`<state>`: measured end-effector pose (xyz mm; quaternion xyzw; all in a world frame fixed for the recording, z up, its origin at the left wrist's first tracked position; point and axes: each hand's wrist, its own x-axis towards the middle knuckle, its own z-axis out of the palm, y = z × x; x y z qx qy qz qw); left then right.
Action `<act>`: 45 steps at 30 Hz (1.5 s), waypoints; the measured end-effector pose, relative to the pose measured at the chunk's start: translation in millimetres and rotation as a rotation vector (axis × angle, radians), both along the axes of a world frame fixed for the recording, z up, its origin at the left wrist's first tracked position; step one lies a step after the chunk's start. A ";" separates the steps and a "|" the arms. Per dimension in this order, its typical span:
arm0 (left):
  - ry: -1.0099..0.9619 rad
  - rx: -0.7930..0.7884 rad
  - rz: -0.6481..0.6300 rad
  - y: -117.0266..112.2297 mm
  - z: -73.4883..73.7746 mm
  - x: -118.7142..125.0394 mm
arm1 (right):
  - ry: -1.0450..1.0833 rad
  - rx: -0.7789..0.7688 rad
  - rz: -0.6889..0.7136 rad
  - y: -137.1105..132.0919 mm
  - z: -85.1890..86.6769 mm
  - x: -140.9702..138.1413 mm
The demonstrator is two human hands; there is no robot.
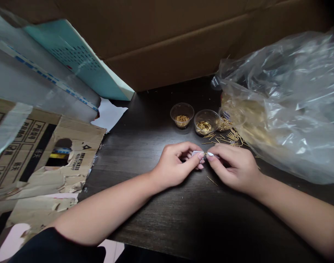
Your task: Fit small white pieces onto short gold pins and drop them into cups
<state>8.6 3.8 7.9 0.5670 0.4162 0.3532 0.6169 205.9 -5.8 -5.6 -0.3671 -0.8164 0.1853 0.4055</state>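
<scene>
My left hand [174,164] and my right hand [232,166] meet over the dark wooden table [161,212]. Both are closed in a pinch on a small white part [197,153] between their fingertips, with what looks like a thin gold pin at the joint. One loose gold pin [212,181] lies on the table just below my right hand. Beyond the hands, a scatter of gold pins [227,137] lies by two small clear cups [182,115] [206,122] that hold more gold pieces.
A large crumpled clear plastic bag [287,102] fills the right side. A brown cardboard wall [177,44] stands behind. Torn cardboard [46,153] and a teal-and-white box [81,62] lie at the left, off the table edge.
</scene>
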 end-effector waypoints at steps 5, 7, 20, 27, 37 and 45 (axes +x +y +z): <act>-0.104 -0.157 0.004 3.0 0.4 0.1 | 0.016 0.020 -0.015 -0.8 0.9 -0.1; -0.138 -0.189 -0.002 4.7 0.8 -0.2 | 0.005 0.023 -0.002 -0.5 0.4 0.2; -0.106 -0.108 -0.034 3.1 -0.5 -1.7 | -0.065 0.048 0.024 3.2 -3.3 3.4; 0.161 0.472 -0.017 -0.7 0.2 -6.1 | -0.168 0.149 0.055 2.4 -3.5 6.9; 0.322 0.845 0.041 -4.6 -1.3 -6.0 | -0.222 0.170 0.007 -6.6 2.0 1.1; 0.333 0.932 0.035 -5.0 0.0 -7.3 | -0.017 -0.162 0.017 -11.2 5.7 -5.8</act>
